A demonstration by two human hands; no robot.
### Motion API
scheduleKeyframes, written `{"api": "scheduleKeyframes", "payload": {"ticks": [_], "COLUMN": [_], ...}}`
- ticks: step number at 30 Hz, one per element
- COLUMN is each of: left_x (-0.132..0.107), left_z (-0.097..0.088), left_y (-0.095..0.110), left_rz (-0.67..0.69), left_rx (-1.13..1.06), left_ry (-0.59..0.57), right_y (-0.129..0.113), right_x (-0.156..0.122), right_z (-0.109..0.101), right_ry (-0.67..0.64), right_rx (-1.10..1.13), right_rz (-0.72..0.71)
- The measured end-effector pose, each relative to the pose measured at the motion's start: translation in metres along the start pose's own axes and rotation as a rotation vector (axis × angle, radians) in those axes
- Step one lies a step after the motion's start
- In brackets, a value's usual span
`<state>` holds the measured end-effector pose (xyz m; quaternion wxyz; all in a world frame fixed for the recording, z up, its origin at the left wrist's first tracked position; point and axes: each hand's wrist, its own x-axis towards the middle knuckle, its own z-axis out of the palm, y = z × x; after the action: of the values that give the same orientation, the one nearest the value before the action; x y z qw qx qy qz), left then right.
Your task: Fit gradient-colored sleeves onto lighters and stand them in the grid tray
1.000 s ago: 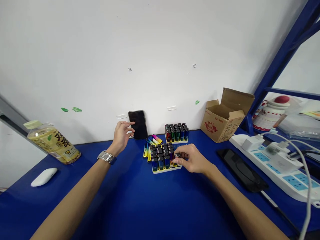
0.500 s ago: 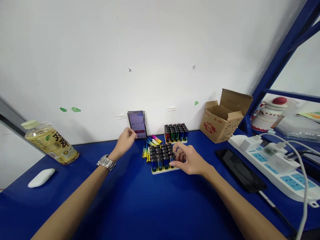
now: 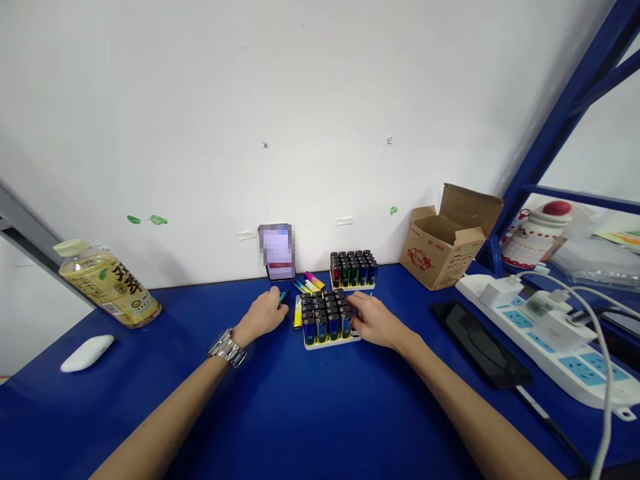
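Note:
A white tray of upright black-capped lighters (image 3: 327,319) stands on the blue table (image 3: 300,413). My right hand (image 3: 374,320) rests against the tray's right side, fingers curled onto the lighters there. My left hand (image 3: 264,313), with a metal watch on the wrist, lies left of the tray with its fingers closed on a blue lighter (image 3: 283,295). Several loose coloured lighters (image 3: 309,283) lie just behind the tray. A second full tray of lighters (image 3: 353,268) stands by the wall. A lit phone (image 3: 277,252) leans on the wall behind my left hand.
A tea bottle (image 3: 106,284) and a white mouse (image 3: 87,353) are at the left. An open cardboard box (image 3: 446,237), a dark phone (image 3: 480,344) and a white power strip (image 3: 545,333) with cables sit at the right, beside a blue rack (image 3: 555,127).
My left hand came down from the phone to the table beside the tray and closed on a lighter. The phone screen lit up. My right hand shifted to the tray's right side.

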<state>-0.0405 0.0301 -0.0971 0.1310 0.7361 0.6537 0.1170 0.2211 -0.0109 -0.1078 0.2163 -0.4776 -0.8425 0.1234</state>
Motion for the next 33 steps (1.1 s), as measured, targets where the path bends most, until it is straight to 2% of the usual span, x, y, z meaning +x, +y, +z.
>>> {"api": "scheduleKeyframes", "payload": {"ticks": [5,13,17,21,23,25,26,28,30,33], "left_x": [-0.01,-0.002,-0.002,-0.008,-0.017,-0.03,-0.038,-0.056,-0.072,-0.088], "left_z": [-0.003,0.002,-0.002,-0.018,-0.029,-0.04,-0.045,-0.053,-0.055,-0.048], "left_y": [0.004,0.011,0.005,0.0,0.002,0.009,0.016,0.032,0.051,0.074], "left_rz": [-0.007,0.02,-0.004,0.034,0.049,0.065,0.086,0.171,0.261,0.373], "left_rx": [-0.048,-0.107,-0.155,-0.234,-0.356,-0.615,-0.724,-0.787,-0.748,-0.665], "left_ry": [0.008,-0.014,0.036,0.138,0.219,0.303,0.302,0.229,0.1,-0.101], "right_y": [-0.002,0.0,-0.008,-0.018,-0.022,-0.027,-0.03,-0.037,-0.046,-0.06], "right_x": [0.001,0.0,-0.001,0.0,0.0,-0.001,-0.002,-0.005,-0.009,-0.013], "right_z": [0.0,-0.001,0.001,0.004,0.005,0.004,0.003,0.0,-0.003,-0.007], "right_ry": [0.009,0.036,0.026,0.015,0.067,0.194,0.27,0.394,0.449,0.398], "right_rx": [0.128,0.222,0.17,0.164,0.197,0.23,0.252,0.321,0.403,0.489], "right_rz": [-0.039,-0.067,-0.055,-0.041,-0.035,-0.014,-0.01,-0.047,-0.142,-0.266]}}
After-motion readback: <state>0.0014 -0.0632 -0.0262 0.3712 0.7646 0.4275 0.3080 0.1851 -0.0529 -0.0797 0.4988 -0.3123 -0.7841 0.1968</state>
